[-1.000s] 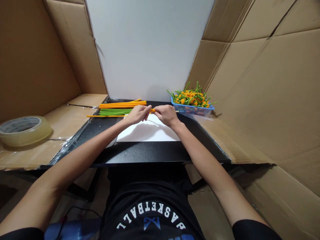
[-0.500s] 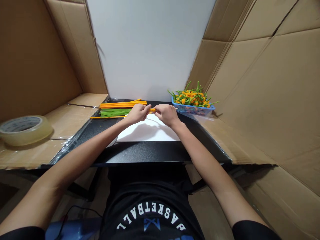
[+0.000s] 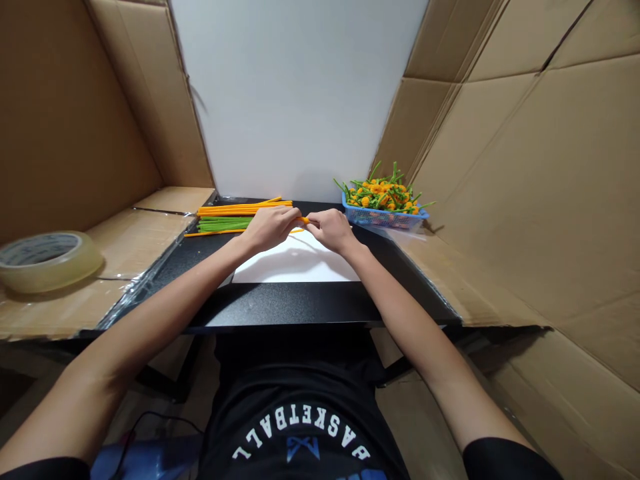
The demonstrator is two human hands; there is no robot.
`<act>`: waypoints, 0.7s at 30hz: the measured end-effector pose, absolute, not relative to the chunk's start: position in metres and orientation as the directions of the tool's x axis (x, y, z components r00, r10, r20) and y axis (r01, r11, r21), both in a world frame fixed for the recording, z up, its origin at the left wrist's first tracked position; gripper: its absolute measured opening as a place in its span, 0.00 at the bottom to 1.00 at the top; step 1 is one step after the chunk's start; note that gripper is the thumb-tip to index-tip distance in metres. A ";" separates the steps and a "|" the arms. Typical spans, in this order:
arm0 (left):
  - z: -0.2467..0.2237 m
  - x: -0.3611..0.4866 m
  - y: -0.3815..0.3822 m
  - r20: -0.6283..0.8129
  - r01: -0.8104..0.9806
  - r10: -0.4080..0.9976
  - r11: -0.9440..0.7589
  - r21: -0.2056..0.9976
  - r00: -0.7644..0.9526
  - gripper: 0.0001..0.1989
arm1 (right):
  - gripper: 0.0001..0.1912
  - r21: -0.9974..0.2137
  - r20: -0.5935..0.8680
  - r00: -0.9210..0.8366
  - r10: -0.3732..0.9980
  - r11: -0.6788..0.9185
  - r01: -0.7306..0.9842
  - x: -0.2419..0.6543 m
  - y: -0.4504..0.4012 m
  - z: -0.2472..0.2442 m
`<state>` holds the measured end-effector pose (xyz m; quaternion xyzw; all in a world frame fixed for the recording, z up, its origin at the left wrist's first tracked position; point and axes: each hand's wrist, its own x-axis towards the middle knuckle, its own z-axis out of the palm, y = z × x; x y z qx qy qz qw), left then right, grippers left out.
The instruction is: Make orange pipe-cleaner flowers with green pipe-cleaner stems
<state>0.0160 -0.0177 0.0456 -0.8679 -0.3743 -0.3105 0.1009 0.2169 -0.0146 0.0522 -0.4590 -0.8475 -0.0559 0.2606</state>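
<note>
An orange pipe cleaner (image 3: 305, 220) shows between my hands, above a white sheet (image 3: 295, 267). My left hand (image 3: 273, 227) is closed on one side of it, with the fingertips pinched together. From the other side my right hand (image 3: 330, 228) pinches it; the fingers hide most of the coiled part. Close to my left hand lie bundles of orange pipe cleaners (image 3: 225, 209) and green pipe cleaners (image 3: 223, 224). One single orange pipe cleaner (image 3: 213, 233) stretches out in front of them and passes behind my left hand.
A blue basket (image 3: 383, 217) of orange flowers with green stems (image 3: 383, 193) stands at the back right of the black table (image 3: 290, 303). A roll of clear tape (image 3: 50, 260) rests on cardboard at the left. Cardboard walls (image 3: 540, 167) rise on both sides.
My left hand has turned and shifted slightly left, its back now more on top. The single orange pipe cleaner's left end has moved a little right. My right hand stays almost in place.
</note>
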 end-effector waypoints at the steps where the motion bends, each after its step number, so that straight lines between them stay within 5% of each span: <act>1: 0.046 0.017 -0.018 0.618 0.720 0.609 -0.687 0.097 0.497 0.17 | 0.15 -0.139 0.501 -0.445 0.742 0.577 0.805 0.217 -0.015 0.052; 8: 0.050 0.027 -0.019 0.436 0.621 0.814 -0.577 0.531 0.384 0.31 | 0.14 -0.071 0.510 -0.464 0.724 0.574 0.816 0.217 -0.014 0.053; 10: 0.048 0.027 -0.019 0.452 0.667 0.813 -0.568 0.482 0.366 0.31 | 0.15 -0.062 0.494 -0.479 0.725 0.579 0.813 0.218 -0.014 0.053; 16: 0.043 0.018 -0.018 0.636 0.671 0.548 -0.739 0.063 0.544 0.14 | 0.15 -0.135 0.475 -0.441 0.761 0.558 0.819 0.220 -0.012 0.052; 21: 0.046 0.011 -0.012 0.622 0.594 0.496 -0.802 0.061 0.606 0.09 | 0.14 -0.190 0.447 -0.448 0.774 0.571 0.798 0.218 -0.012 0.052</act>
